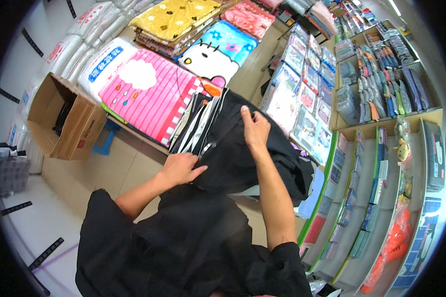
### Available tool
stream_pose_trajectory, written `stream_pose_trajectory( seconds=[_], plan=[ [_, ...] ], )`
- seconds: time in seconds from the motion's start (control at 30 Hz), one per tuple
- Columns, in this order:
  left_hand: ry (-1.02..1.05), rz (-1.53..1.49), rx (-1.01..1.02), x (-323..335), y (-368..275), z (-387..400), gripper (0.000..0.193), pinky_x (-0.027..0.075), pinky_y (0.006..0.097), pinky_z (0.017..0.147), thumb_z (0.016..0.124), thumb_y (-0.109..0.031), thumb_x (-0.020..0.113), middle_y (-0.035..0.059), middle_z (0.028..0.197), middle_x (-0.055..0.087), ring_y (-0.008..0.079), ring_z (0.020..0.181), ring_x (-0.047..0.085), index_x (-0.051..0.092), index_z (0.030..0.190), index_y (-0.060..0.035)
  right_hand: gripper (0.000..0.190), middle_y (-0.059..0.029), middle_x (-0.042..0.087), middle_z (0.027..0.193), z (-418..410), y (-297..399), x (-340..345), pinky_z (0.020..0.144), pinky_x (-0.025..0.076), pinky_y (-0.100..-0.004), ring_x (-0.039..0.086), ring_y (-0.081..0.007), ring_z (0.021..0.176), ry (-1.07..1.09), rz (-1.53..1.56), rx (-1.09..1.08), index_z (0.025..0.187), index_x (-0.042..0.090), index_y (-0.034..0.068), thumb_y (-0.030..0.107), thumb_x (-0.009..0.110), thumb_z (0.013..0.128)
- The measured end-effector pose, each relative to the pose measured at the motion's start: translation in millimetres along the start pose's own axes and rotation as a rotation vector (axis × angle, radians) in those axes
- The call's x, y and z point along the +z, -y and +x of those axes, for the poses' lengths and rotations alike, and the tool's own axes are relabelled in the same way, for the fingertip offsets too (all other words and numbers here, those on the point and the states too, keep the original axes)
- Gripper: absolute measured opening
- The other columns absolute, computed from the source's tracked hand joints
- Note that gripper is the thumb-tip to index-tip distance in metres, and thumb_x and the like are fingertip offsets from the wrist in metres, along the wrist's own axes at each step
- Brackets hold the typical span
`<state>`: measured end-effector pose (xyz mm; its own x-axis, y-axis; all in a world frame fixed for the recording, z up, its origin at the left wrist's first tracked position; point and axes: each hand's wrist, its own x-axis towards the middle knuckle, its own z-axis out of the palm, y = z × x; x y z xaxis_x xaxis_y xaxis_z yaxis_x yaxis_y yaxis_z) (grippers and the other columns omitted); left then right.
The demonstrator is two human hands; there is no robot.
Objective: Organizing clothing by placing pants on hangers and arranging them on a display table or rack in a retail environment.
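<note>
A black cloth garment (238, 148) with a light drawstring or trim lies spread in front of me, over the table's right end. My left hand (182, 169) rests at its near left edge, beside a stack of folded black, white and grey garments (193, 124); its thumb points right over the black cloth. Whether its fingers pinch fabric is hidden. My right hand (255, 128) is on the upper part of the black garment, fingers curled into the cloth near its far edge. A pink striped blanket with a white cloud (152, 89) lies left of the stack.
Beyond are a blue cartoon blanket (223, 48) and a yellow blanket pile (174, 16). An open cardboard box (72, 118) stands left, near a blue stool (106, 139) and plastic-wrapped white packs (96, 26). At right are packaged goods (301, 96) and shelving with bagged items (371, 148).
</note>
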<state>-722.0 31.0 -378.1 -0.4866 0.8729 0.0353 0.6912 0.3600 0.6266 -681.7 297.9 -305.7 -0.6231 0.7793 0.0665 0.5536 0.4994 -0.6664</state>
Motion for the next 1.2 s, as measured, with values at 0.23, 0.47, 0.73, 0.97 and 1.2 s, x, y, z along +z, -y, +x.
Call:
stream_pose_trajectory(
  seconds=[0.23, 0.47, 0.73, 0.97, 1.2],
  plan=[
    [0.020, -0.009, -0.023, 13, 10, -3, 0.041, 0.053, 0.0477, 0.065, 0.090, -0.043, 0.070, 0.0124, 0.077, 0.065, 0.0356, 0.074, 0.067, 0.063, 0.075, -0.0055, 0.068, -0.0171, 0.053, 0.059, 1, -5, 7, 0.061, 0.044, -0.0445, 0.050, -0.0266, 0.058, -0.019, 0.015, 0.014, 0.067, 0.050, -0.005, 0.056, 0.069, 0.093],
    [0.094, 0.061, -0.054, -4, 8, -16, 0.056, 0.053, 0.0492, 0.068, 0.090, -0.058, 0.067, 0.0149, 0.080, 0.066, 0.0381, 0.078, 0.067, 0.063, 0.076, -0.0044, 0.071, -0.0144, 0.054, 0.059, 3, -12, 2, 0.062, 0.044, -0.0435, 0.051, -0.0245, 0.059, 0.004, -0.007, 0.051, 0.066, 0.051, -0.004, 0.060, 0.066, 0.093],
    [0.295, 0.080, -0.094, -2, 15, -27, 0.065, 0.053, 0.0520, 0.069, 0.089, -0.066, 0.062, 0.0184, 0.079, 0.069, 0.0406, 0.079, 0.069, 0.067, 0.074, -0.0033, 0.070, -0.0144, 0.052, 0.060, 4, -12, 10, 0.062, 0.043, -0.0430, 0.049, -0.0233, 0.060, 0.006, 0.004, 0.041, 0.066, 0.049, -0.004, 0.058, 0.067, 0.093],
    [0.219, 0.142, -0.083, -1, 8, -25, 0.063, 0.054, 0.0508, 0.065, 0.088, -0.064, 0.064, 0.0173, 0.073, 0.069, 0.0388, 0.072, 0.070, 0.070, 0.069, -0.0043, 0.069, -0.0162, 0.051, 0.061, 6, -9, 7, 0.063, 0.043, -0.0438, 0.048, -0.0230, 0.061, 0.004, 0.010, 0.052, 0.068, 0.048, -0.005, 0.057, 0.067, 0.093],
    [0.154, 0.141, -0.068, 5, 13, -30, 0.061, 0.055, 0.0490, 0.063, 0.088, -0.061, 0.066, 0.0175, 0.069, 0.069, 0.0378, 0.068, 0.070, 0.070, 0.067, -0.0038, 0.069, -0.0168, 0.052, 0.061, 4, -12, 9, 0.063, 0.043, -0.0448, 0.050, -0.0252, 0.059, 0.013, 0.027, 0.066, 0.068, 0.050, -0.005, 0.057, 0.067, 0.094]
  ],
)
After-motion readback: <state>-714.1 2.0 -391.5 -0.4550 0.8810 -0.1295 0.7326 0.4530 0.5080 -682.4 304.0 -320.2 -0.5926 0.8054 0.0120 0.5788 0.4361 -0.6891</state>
